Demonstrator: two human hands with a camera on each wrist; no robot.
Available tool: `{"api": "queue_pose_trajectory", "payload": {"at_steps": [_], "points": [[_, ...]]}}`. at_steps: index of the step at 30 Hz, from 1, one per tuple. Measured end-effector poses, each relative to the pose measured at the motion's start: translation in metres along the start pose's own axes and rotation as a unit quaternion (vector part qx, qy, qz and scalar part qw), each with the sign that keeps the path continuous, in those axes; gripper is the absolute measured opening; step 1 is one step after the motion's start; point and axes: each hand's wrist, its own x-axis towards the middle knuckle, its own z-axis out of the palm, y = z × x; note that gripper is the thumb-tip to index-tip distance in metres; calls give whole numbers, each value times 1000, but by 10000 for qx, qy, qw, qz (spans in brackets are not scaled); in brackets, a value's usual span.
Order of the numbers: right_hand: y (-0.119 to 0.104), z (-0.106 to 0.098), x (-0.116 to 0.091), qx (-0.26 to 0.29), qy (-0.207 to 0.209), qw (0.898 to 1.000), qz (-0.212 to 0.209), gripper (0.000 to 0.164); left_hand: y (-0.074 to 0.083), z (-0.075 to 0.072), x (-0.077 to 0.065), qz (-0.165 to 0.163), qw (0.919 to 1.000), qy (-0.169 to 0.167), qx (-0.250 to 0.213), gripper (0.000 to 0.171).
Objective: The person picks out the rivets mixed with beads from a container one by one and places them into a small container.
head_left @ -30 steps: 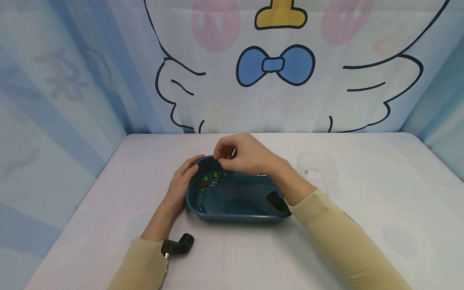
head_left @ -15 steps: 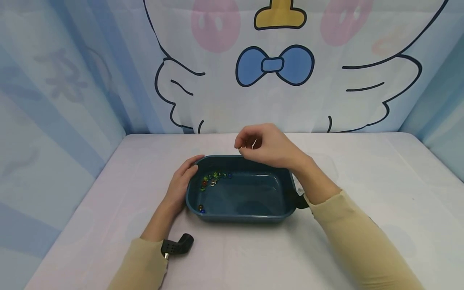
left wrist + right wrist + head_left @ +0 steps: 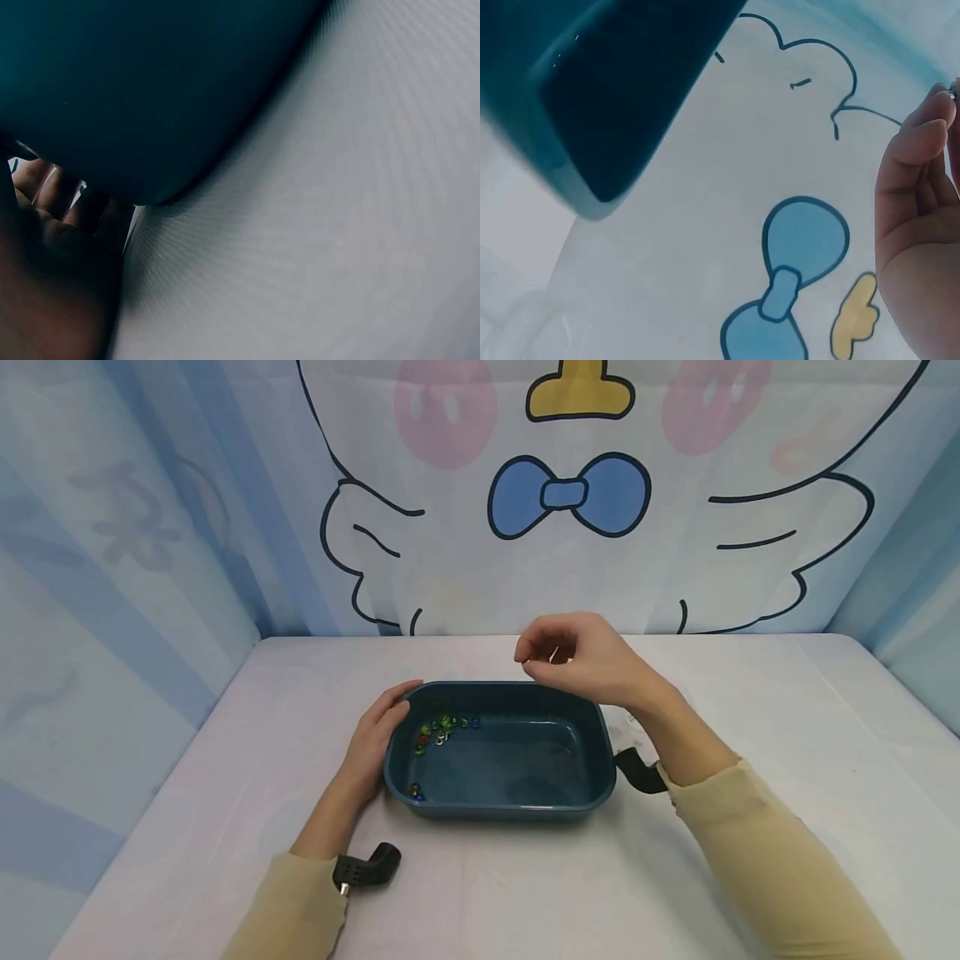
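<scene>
In the head view, a dark blue rectangular basin [image 3: 517, 797] stands on the table. Small coloured glass beads [image 3: 446, 724] lie near its far left corner, with a pale metal ring-like piece [image 3: 441, 738] beside them. A brown and a blue bead [image 3: 416, 792] sit in the near left corner. My left hand [image 3: 375, 739] holds the basin's left end, thumb at the rim and fingers along the outer wall. Above the far rim, my right hand [image 3: 581, 656] pinches a tiny silvery piece [image 3: 954, 91] between thumb and fingertips; its kind is too small to tell.
A clear plastic box [image 3: 626, 731] lies right of the basin, mostly hidden behind the right forearm. A black wrist camera [image 3: 641, 770] hangs by the basin's right wall; another [image 3: 371, 866] sits on the left wrist. A printed curtain [image 3: 570, 568] hangs behind the table.
My right hand has risen out of the basin's left part and moved right, above the far rim, still pinching. The left hand and the basin have stayed in place.
</scene>
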Motion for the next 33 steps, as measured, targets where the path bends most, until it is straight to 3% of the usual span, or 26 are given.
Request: {"api": "queue_pose_trajectory", "payload": {"at_steps": [17, 33], "points": [[13, -28, -35, 358, 497, 9978, 242, 9, 1, 0, 0, -18, 10000, -38, -57, 42], [42, -52, -69, -301, 976, 9876, 1191, 11, -1, 0, 1, -17, 10000, -55, -62, 42]]}}
